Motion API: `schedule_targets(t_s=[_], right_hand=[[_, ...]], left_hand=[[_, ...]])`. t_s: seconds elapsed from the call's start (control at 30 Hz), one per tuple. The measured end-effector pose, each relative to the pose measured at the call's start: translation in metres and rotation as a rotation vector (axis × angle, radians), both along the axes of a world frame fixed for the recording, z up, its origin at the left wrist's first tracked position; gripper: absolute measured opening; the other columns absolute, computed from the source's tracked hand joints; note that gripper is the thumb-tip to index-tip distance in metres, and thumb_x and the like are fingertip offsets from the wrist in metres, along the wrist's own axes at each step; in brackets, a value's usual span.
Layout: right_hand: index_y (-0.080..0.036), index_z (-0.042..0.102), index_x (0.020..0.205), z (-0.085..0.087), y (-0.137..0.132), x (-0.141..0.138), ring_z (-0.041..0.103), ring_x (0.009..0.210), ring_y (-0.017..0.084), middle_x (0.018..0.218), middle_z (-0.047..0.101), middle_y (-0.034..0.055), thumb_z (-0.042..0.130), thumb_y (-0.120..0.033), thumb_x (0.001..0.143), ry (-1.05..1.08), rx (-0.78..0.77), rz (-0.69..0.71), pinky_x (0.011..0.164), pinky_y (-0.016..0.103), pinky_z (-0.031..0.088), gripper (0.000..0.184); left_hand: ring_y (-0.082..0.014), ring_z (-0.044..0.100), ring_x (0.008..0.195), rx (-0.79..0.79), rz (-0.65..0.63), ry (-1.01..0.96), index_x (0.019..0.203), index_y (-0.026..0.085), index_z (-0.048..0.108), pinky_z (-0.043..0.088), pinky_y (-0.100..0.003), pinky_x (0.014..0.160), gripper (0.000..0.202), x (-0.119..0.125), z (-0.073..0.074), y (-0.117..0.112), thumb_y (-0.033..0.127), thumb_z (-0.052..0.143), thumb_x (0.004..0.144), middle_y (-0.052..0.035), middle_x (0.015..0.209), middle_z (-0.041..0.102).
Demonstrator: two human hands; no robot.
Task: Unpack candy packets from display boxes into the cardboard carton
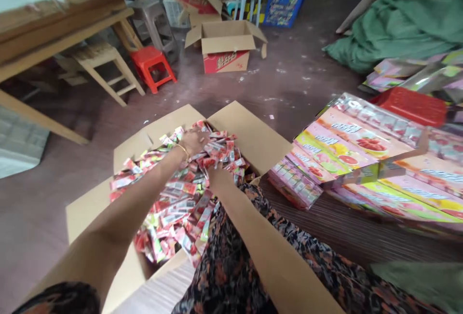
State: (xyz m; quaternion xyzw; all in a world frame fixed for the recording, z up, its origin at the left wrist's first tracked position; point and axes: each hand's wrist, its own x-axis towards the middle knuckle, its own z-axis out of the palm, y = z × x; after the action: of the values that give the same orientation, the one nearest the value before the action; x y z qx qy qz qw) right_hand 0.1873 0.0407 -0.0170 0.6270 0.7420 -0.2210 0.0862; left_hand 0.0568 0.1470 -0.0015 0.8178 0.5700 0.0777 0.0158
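Observation:
Many small red, pink and green wrapped packets (181, 188) fill an open cardboard box (249, 133) in front of me, heaped up to its flaps. My left hand (195, 141), with a thin gold bracelet at the wrist, lies on the far part of the heap, its fingers spread over the packets. Close by on the near right, my right hand (216, 176) reaches down into the packets. Its fingers are largely hidden, so I cannot make out whether they grip any.
Stacked display boxes with fruit pictures (347, 143) stand at the right, near a red plastic stool (410, 106) and a green cloth (401, 24). Farther off are another open carton (226, 61), a small red stool (152, 65), a wooden stool (108, 65) and a wooden table (72, 20).

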Motion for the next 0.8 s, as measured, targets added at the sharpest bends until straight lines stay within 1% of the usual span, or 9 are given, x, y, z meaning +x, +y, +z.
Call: schedule_targets(t_s=[0.07, 0.13, 0.23, 0.3, 0.37, 0.47, 0.63, 0.7, 0.8], right_hand=[[-0.013, 0.051, 0.138, -0.002, -0.003, 0.001, 0.065, 0.114, 0.027, 0.145, 0.044, 0.0238, 0.042, -0.012, 0.094, 0.019, 0.03, -0.026, 0.091, 0.037, 0.054, 0.045], [-0.013, 0.053, 0.134, -0.004, -0.006, 0.0, 0.066, 0.112, 0.026, 0.138, 0.05, 0.022, 0.046, -0.013, 0.093, 0.038, 0.06, -0.028, 0.092, 0.036, 0.054, 0.041], [-0.013, 0.053, 0.133, -0.006, -0.01, -0.002, 0.067, 0.111, 0.027, 0.136, 0.051, 0.0216, 0.044, -0.012, 0.094, 0.051, 0.087, -0.032, 0.091, 0.038, 0.054, 0.04], [-0.013, 0.053, 0.133, -0.007, -0.013, -0.004, 0.065, 0.114, 0.028, 0.137, 0.051, 0.0216, 0.039, -0.011, 0.095, 0.045, 0.083, -0.04, 0.092, 0.04, 0.054, 0.04], [-0.013, 0.053, 0.133, -0.007, -0.017, -0.004, 0.063, 0.118, 0.029, 0.137, 0.051, 0.0216, 0.041, -0.011, 0.095, 0.042, 0.081, -0.032, 0.094, 0.04, 0.053, 0.041], [-0.013, 0.052, 0.134, -0.006, -0.022, -0.004, 0.061, 0.12, 0.029, 0.136, 0.052, 0.021, 0.047, -0.01, 0.092, 0.042, 0.083, -0.011, 0.095, 0.041, 0.053, 0.043], [-0.013, 0.051, 0.134, -0.004, -0.026, -0.006, 0.061, 0.119, 0.03, 0.135, 0.054, 0.0193, 0.045, -0.015, 0.094, 0.08, 0.087, -0.002, 0.094, 0.041, 0.053, 0.04], [-0.013, 0.051, 0.134, -0.006, -0.028, -0.008, 0.063, 0.116, 0.029, 0.135, 0.054, 0.0181, 0.04, -0.013, 0.095, 0.106, 0.11, 0.006, 0.092, 0.041, 0.053, 0.04], [-0.015, 0.047, 0.14, -0.011, -0.035, -0.01, 0.059, 0.122, 0.03, 0.143, 0.049, 0.0174, 0.047, -0.023, 0.095, 0.198, 0.169, 0.104, 0.096, 0.041, 0.051, 0.045]], left_hand=[[-0.0285, 0.054, 0.123, 0.061, 0.01, -0.021, 0.122, 0.017, 0.069, 0.042, -0.046, 0.107, 0.038, -0.01, 0.002, -0.059, 0.032, 0.044, 0.098, -0.0142, 0.134, 0.056], [-0.0291, 0.052, 0.125, 0.187, -0.114, -0.055, 0.119, 0.021, 0.07, 0.039, -0.05, 0.109, 0.035, -0.016, -0.008, -0.134, 0.033, 0.046, 0.097, -0.0127, 0.133, 0.058], [-0.029, 0.034, 0.144, 0.207, -0.315, -0.043, 0.129, 0.033, 0.065, 0.011, -0.056, 0.123, 0.037, -0.024, -0.044, -0.235, 0.042, 0.056, 0.094, -0.0066, 0.148, 0.049], [-0.0313, 0.028, 0.148, 0.14, -0.39, -0.003, 0.137, 0.039, 0.058, -0.001, -0.055, 0.123, 0.053, -0.035, -0.074, -0.274, 0.059, 0.06, 0.088, -0.0064, 0.157, 0.037], [-0.0319, 0.029, 0.147, 0.139, -0.423, 0.056, 0.143, 0.044, 0.05, -0.007, -0.053, 0.122, 0.066, -0.05, -0.099, -0.285, 0.07, 0.058, 0.084, -0.0069, 0.159, 0.035], [-0.0282, 0.032, 0.146, 0.198, -0.443, 0.122, 0.147, 0.049, 0.041, -0.006, -0.048, 0.123, 0.061, -0.078, -0.12, -0.265, 0.065, 0.053, 0.09, -0.0039, 0.159, 0.036], [-0.0271, 0.032, 0.146, 0.134, -0.37, 0.137, 0.145, 0.051, 0.042, -0.001, -0.049, 0.123, 0.049, -0.114, -0.127, -0.218, 0.054, 0.049, 0.096, -0.0011, 0.16, 0.034], [-0.0292, 0.031, 0.147, 0.046, -0.305, 0.138, 0.142, 0.051, 0.045, 0.004, -0.053, 0.123, 0.047, -0.115, -0.129, -0.207, 0.054, 0.05, 0.096, -0.0017, 0.16, 0.033], [-0.0348, 0.027, 0.148, -0.077, -0.166, 0.126, 0.14, 0.05, 0.05, 0.015, -0.061, 0.119, 0.044, -0.104, -0.128, -0.205, 0.051, 0.051, 0.096, -0.0041, 0.161, 0.031]])
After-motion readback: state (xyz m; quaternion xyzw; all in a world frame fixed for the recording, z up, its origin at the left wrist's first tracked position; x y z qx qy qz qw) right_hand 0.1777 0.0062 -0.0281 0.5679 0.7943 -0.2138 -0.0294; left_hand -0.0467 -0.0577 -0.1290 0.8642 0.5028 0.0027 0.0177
